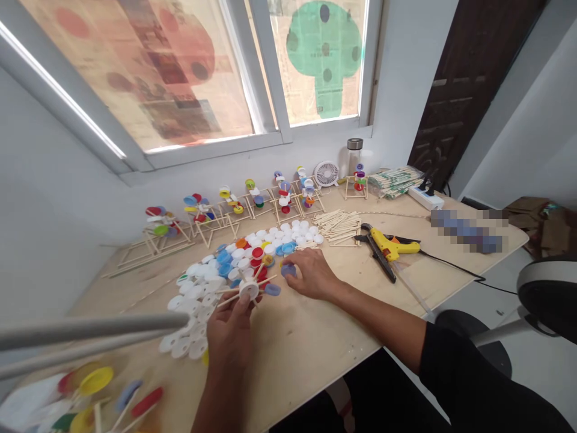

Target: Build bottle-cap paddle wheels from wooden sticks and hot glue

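My left hand point(229, 331) is closed on a white bottle cap with sticks point(249, 288); thin wooden sticks stick out around its rim like spokes. One spoke carries a purple-blue cap point(271, 290) at its tip. To the right, my right hand point(313, 274) pinches a second purple-blue cap point(288, 270) between thumb and fingers, a short way off the spokes. Behind both hands spreads a pile of loose bottle caps point(193, 293), mostly white, with some blue, red and yellow ones.
Along the wall stand several stick frames with cap wheels point(207, 216). Loose wooden sticks point(338, 225) lie beside a yellow glue gun point(392, 245) on its stand. Farther back are a small white fan point(326, 174), a glass bottle point(354, 157) and a power strip point(426, 197).
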Available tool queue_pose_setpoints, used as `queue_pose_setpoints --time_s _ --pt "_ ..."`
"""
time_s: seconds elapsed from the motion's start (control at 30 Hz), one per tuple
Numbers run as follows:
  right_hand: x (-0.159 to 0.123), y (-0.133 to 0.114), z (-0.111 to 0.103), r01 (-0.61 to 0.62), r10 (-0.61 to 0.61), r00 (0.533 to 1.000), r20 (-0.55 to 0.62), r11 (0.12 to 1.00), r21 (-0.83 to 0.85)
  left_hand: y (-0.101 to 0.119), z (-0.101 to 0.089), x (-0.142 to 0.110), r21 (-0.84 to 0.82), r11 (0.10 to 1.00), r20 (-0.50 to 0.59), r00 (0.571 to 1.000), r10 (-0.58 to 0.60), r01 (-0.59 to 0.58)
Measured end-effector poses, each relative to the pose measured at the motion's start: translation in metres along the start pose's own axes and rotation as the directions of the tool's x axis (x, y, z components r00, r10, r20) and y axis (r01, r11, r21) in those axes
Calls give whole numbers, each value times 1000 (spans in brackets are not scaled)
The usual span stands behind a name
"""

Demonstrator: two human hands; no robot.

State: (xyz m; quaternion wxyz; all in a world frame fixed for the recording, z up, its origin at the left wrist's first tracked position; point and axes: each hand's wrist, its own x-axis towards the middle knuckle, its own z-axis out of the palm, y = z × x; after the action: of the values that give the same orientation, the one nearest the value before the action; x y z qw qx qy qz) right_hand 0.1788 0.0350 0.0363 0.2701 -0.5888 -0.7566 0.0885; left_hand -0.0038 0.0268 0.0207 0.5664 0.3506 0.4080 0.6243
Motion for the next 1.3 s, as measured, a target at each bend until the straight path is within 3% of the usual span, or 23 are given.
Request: queue_pose_setpoints --time_s 0.13,0.3,0.53,0.7,0.87,0.97,1.07,1.17,1.3 --pt "-3 2 5 11 -4 998 -68 994 110 6 6 -1 10 997 36 997 -74 74" --pt "-4 6 11 52 -31 994 -101 976 213 16 16 6 32 998 50 997 -61 60" --pt "0 13 10 -25 71 991 -118 935 354 14 24 20 -2 994 136 984 -110 112" --pt "2 17 8 -59 183 969 -164 822 566 10 21 16 -14 960 182 944 -274 281" --pt "2 16 6 -77 226 966 -122 708 702 6 15 17 -6 960 146 950 -276 280" --pt "0 15 4 -68 212 969 -128 724 686 6 11 20 -12 968 142 959 -247 251" --pt "-1 14 2 -54 164 976 -140 816 575 8 9 21 -11 974 153 963 -223 228" --pt "-3 15 1 -21 69 992 -101 910 414 11 10 20 0 976 160 964 -214 217" --pt "-6 17 2 72 -61 997 -48 950 304 11 12 18 -29 985 145 976 -165 170"
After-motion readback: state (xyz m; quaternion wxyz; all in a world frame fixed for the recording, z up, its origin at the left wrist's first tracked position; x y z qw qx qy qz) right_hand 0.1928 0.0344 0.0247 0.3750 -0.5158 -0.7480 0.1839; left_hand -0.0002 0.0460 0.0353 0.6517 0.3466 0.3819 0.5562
